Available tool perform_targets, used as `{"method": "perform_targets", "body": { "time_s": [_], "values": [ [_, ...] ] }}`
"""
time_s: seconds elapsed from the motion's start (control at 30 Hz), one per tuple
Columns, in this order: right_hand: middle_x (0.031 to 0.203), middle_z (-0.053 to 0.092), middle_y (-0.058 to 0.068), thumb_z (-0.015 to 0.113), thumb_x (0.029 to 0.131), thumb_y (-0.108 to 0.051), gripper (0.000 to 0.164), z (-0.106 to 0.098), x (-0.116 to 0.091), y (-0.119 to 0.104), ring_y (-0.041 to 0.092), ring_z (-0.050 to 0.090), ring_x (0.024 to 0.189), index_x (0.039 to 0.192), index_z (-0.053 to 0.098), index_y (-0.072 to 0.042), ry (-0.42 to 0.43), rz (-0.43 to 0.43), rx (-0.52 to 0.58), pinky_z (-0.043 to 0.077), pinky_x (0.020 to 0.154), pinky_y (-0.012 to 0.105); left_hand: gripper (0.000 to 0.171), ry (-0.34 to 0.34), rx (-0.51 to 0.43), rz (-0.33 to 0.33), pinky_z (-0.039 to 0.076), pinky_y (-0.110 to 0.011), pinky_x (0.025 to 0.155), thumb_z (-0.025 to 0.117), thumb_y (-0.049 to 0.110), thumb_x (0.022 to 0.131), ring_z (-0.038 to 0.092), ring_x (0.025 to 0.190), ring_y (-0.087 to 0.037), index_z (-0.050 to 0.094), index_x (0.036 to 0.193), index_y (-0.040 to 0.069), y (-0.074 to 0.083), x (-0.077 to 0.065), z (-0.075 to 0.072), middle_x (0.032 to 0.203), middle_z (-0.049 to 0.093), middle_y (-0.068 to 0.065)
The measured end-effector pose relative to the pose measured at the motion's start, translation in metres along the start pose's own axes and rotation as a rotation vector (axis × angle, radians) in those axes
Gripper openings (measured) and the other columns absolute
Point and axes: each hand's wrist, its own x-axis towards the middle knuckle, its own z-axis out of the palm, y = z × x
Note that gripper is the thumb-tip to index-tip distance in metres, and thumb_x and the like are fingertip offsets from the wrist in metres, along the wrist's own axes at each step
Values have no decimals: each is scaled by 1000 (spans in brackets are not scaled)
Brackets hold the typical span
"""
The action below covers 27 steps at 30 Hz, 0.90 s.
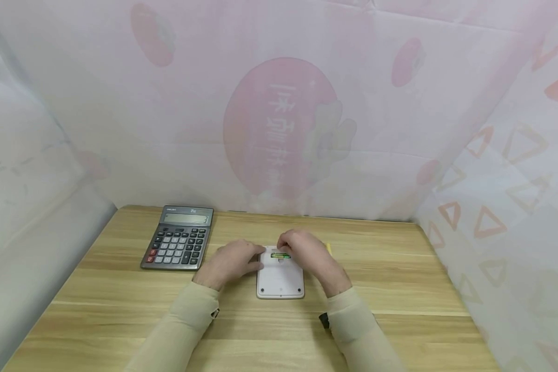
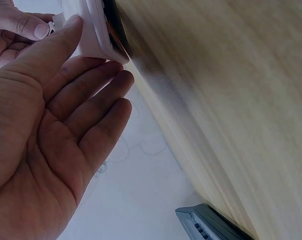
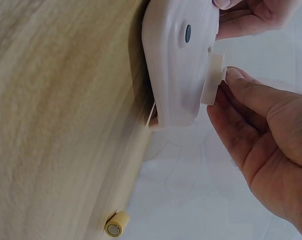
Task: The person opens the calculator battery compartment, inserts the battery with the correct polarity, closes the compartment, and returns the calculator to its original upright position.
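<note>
A flat white device (image 1: 280, 281), like a calculator lying face down, has its back up with dark round feet at the near corners. A green battery (image 1: 280, 255) sits in the slot near its far end. My left hand (image 1: 234, 262) rests against the device's left side, thumb and fingertips touching its edge with the fingers fairly straight. Over the far right part, my right hand (image 1: 309, 253) pinches a small white battery cover (image 3: 211, 82) between thumb and fingers. In the right wrist view the cover is tilted up at the device's back; whether its edge touches the slot is unclear.
A grey desk calculator (image 1: 176, 240) stands face up at the left on the wooden table (image 1: 242, 330). A yellow battery (image 3: 117, 224) lies on the table beyond my right hand. Patterned cloth walls (image 1: 167, 129) enclose the table's back and sides.
</note>
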Motion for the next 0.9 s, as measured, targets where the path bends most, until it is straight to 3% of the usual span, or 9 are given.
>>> {"method": "perform_targets", "body": {
  "time_s": [0.17,0.43,0.7,0.9],
  "values": [
    [115,89,5,82,110,-11,6,0,0,-1,21,83,109,111,88,-11,-22,13,22,72,100,43,16,-4,-4,0,64,-42,82,85,21,110,65,84,-14,83,121,10,0,0,0,99,81,-1],
    [115,89,5,85,107,-6,6,-1,-1,-1,22,83,110,111,88,-10,-52,-10,45,71,100,41,22,0,-7,-8,67,-45,88,85,22,109,68,88,-14,84,127,9,1,0,0,105,84,-4],
    [118,88,7,86,106,-6,8,2,-1,-1,23,82,113,113,88,-9,-92,4,59,71,103,43,18,12,-10,1,68,-46,88,85,20,109,69,88,-14,84,123,10,2,-1,-1,105,85,-4],
    [116,88,7,86,105,-3,9,2,-3,0,23,83,111,111,90,-9,-80,-27,37,72,100,40,25,-1,-11,-16,71,-49,98,85,21,109,75,96,-17,84,131,7,3,0,0,120,88,-11]
  ]
}}
